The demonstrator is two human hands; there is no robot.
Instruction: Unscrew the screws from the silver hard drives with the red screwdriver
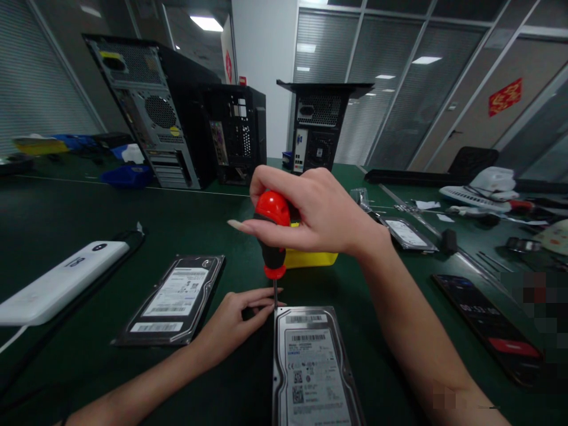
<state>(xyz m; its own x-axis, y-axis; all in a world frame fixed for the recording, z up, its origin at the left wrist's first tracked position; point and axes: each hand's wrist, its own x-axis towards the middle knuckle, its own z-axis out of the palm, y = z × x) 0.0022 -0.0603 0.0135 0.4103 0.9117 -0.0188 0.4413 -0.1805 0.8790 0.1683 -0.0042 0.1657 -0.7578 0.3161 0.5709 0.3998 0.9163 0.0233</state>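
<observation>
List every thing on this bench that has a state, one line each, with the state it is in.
Right hand: closed around the screwdriver handle.
Screwdriver: upright, tip at the top left corner of the near hard drive.
Left hand: fingertips touching the shaft by that corner.
Near hard drive: flat, label up.
Second hard drive: flat, label up, untouched.
Computer towers: upright, rear panels facing the camera.

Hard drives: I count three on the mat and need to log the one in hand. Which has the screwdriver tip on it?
The nearest hard drive, bottom centre: the screwdriver in the right hand meets its top-left corner, steadied by the left hand.
</observation>
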